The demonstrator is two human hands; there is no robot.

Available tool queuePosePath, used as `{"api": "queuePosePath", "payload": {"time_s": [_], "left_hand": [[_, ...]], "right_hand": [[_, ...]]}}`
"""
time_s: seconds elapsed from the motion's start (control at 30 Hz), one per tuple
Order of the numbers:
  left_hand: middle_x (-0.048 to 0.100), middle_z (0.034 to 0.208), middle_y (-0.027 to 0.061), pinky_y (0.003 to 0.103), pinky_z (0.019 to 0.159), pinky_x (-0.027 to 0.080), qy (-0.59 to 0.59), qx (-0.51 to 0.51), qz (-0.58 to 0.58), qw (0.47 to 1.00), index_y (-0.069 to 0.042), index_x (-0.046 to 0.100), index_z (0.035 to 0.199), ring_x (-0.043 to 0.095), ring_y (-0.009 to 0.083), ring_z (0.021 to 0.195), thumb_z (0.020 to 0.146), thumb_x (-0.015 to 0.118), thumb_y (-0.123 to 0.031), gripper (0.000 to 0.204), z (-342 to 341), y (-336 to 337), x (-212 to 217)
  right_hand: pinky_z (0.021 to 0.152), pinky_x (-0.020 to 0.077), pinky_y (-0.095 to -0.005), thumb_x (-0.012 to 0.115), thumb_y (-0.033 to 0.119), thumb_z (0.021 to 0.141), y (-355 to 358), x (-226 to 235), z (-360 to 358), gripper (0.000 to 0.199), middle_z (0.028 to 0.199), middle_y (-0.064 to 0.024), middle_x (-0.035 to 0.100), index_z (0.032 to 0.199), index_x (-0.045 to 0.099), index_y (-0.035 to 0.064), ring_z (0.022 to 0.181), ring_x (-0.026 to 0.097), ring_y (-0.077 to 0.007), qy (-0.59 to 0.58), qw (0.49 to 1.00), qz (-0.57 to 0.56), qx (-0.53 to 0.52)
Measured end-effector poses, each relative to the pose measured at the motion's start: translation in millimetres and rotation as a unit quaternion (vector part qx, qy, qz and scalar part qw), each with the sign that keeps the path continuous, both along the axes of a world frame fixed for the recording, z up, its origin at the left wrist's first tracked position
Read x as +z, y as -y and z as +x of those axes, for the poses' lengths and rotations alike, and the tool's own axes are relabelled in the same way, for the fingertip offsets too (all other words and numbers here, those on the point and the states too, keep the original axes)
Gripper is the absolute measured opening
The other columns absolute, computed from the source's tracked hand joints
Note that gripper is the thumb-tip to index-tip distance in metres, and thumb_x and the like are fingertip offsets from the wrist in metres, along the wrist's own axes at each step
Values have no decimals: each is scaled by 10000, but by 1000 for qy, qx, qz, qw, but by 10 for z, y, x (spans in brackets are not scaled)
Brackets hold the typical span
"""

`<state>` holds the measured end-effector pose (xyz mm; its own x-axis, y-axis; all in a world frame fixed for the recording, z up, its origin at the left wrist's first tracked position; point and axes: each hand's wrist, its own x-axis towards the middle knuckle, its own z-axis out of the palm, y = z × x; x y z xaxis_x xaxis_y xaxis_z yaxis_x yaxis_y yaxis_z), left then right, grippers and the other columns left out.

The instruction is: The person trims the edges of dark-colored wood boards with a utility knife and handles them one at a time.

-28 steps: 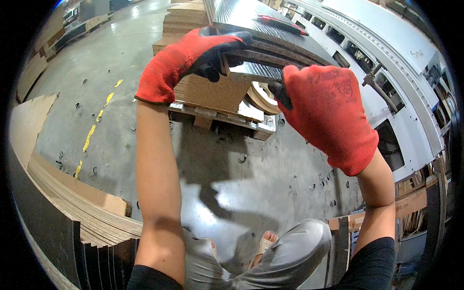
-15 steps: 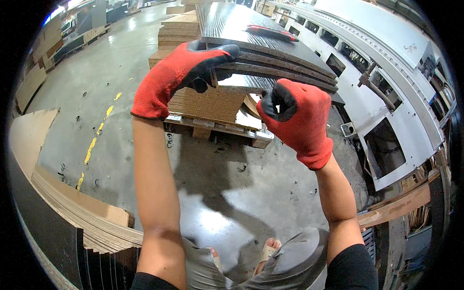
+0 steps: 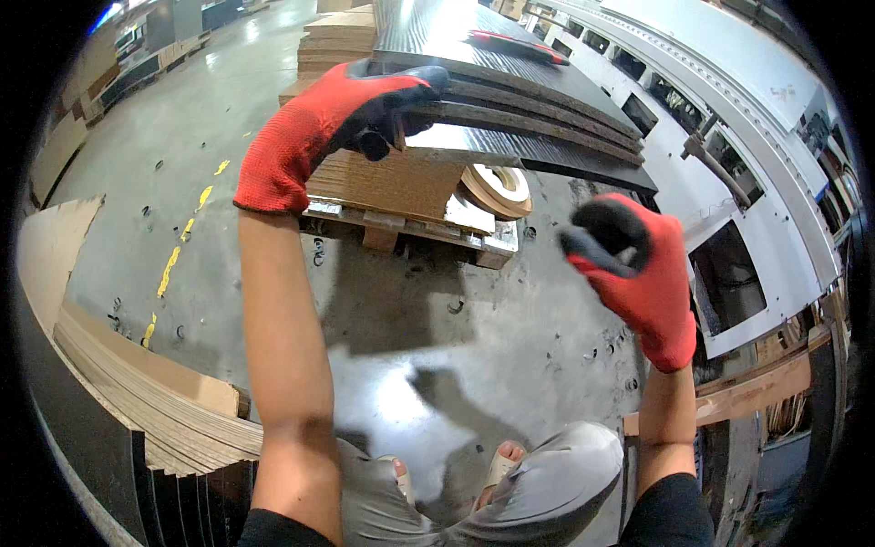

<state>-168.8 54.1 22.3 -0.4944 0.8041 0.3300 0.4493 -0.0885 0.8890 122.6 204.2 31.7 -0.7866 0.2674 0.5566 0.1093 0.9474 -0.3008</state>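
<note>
My left hand (image 3: 351, 114) has its gloved fingers curled over the near edge of the top dark panel (image 3: 510, 105) in the stack, gripping it; the panel lies flat on the others, so as I judge it the lift has barely begun. My right hand (image 3: 638, 273) hangs free above the concrete floor (image 3: 437, 365), fingers half curled, holding nothing. The stack rests on cardboard sheets over a wooden pallet (image 3: 410, 223). A red tool (image 3: 510, 44), maybe a cutter, lies farther back on the panel.
</note>
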Motion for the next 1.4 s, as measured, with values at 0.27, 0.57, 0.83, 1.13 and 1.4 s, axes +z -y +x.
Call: {"api": "queuePosePath", "payload": {"time_s": [0.27, 0.57, 0.83, 1.13, 1.4], "left_hand": [[657, 953, 39, 257, 578, 488, 28, -32, -19, 999, -62, 724, 1171, 609, 106, 724, 952, 672, -457, 455, -23, -111, 68], [642, 836, -5, 248, 584, 484, 33, -17, 23, 999, -68, 721, 1193, 589, 84, 703, 926, 686, -513, 520, 90, -130, 54], [652, 890, -13, 245, 609, 502, 24, -10, 11, 1000, -67, 718, 1150, 581, 71, 715, 933, 691, -487, 474, 20, -85, 73], [703, 1095, 92, 299, 755, 564, 19, 84, -12, 996, -38, 584, 1368, 672, 153, 859, 886, 786, -391, 631, -59, -120, 95], [500, 1480, 200, 545, 1177, 307, -552, 200, 96, 804, -158, 364, 1577, 448, 372, 1407, 642, 887, -286, 1079, 936, -168, 177]], "right_hand": [[580, 444, -330, 755, 240, 880, 168, 101, -641, 238, 621, -135, 568, 840, 707, 11, 540, 535, -191, -10, 995, 76, -67], [562, 434, -324, 798, 210, 825, -35, -196, -674, 297, 610, -116, 517, 732, 624, -11, 558, 459, -200, -149, 987, -39, 51], [581, 452, -252, 814, 165, 854, -325, -294, -399, 275, 666, -2, 589, 779, 649, -41, 675, 530, -46, -125, 957, -254, 69], [516, 471, -309, 532, 357, 1047, -194, -531, -145, 454, 645, -70, 570, 832, 634, -29, 519, 569, -136, -187, 871, -441, 111], [565, 422, -300, 828, 258, 824, -220, -332, -200, 313, 633, -80, 563, 883, 704, -24, 626, 488, -61, -77, 966, -246, -2]]}}
